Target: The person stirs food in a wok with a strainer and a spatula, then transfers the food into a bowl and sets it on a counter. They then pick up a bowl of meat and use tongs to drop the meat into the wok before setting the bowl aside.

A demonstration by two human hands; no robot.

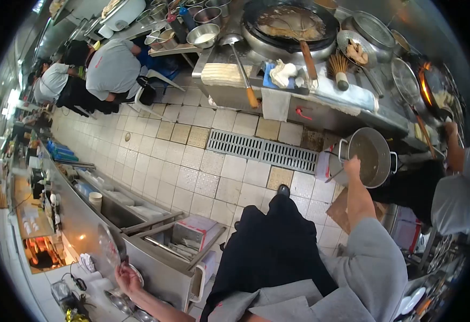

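Note:
At the lower left, my left hand pinches the lower edge of a tilted round plate above the steel counter. What lies on the plate is too blurred to tell. Part of a white bowl shows just behind those fingers. On the other side, my right hand is closed at the near left rim of a large two-handled metal pot with brownish liquid inside. A thin metal handle sticks out to the left of this fist; its other end is hidden.
A wok of brown liquid sits on the stove, with a wooden-handled ladle and a bamboo brush nearby. A co-worker works at a flaming wok at right. Two people sit far left. A drain grate crosses the tiled floor.

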